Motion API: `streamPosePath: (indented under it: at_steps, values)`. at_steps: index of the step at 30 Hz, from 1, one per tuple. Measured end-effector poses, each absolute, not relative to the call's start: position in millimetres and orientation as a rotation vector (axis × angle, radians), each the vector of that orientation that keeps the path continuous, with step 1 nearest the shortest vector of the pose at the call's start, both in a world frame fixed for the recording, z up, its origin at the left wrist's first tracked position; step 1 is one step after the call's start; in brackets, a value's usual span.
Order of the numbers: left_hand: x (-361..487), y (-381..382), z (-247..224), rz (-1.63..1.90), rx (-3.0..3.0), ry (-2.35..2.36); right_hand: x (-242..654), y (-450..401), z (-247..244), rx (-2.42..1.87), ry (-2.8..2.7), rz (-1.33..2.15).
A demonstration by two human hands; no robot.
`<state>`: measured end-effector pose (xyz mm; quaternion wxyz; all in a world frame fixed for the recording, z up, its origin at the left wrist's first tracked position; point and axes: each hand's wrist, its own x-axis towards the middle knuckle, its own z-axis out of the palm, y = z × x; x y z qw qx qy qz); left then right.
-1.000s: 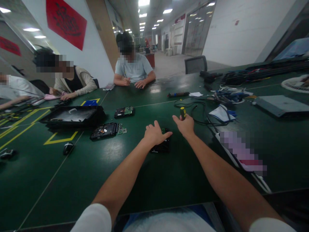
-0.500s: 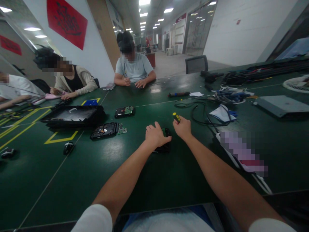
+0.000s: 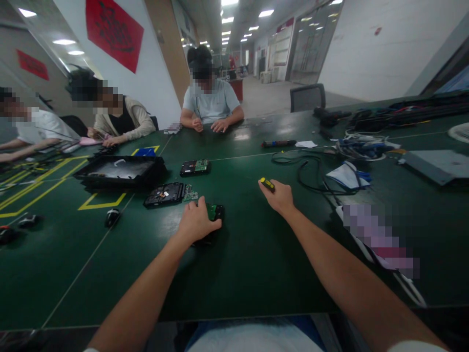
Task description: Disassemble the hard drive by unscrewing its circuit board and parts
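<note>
One drive (image 3: 213, 211) fills the closed left grip (image 3: 195, 223); the right grip (image 3: 280, 196) (also closed) has a screwdriver (image 3: 267, 184). Slackness could tip the drive

1. The camera, worn on the person's head, looks forward and down.
2. It faces across the table (image 3: 242, 278), with the left hand (image 3: 197, 222) and right hand (image 3: 280, 197) rather near.

Wht short sleeves (image 3: 415, 346), only hems showing at lwr L & R; forearms (image 3: 146, 288) bare; L hand (image 3: 197, 221) & R hand (image 3: 280, 196) ungloved; pale top (image 3: 256, 337) at btm ctr, whitish w/ bluish tint; blue cloth (image 3: 209, 326) alongside, garment type unclear
</note>
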<state>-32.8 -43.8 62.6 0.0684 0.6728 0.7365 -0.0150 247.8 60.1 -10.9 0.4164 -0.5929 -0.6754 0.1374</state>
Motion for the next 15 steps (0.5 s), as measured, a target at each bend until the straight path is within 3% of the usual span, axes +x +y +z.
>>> streamPosePath:
  at_steps: [8,15]
  values:
    - [-151,-102,61,0.054,1.719,2.404,239,64,-16,-1.266,-1.674,0.15]
    - [-232,-123,60,0.221,1.442,2.547,184,50,-1,-1.279,-2.004,0.349]
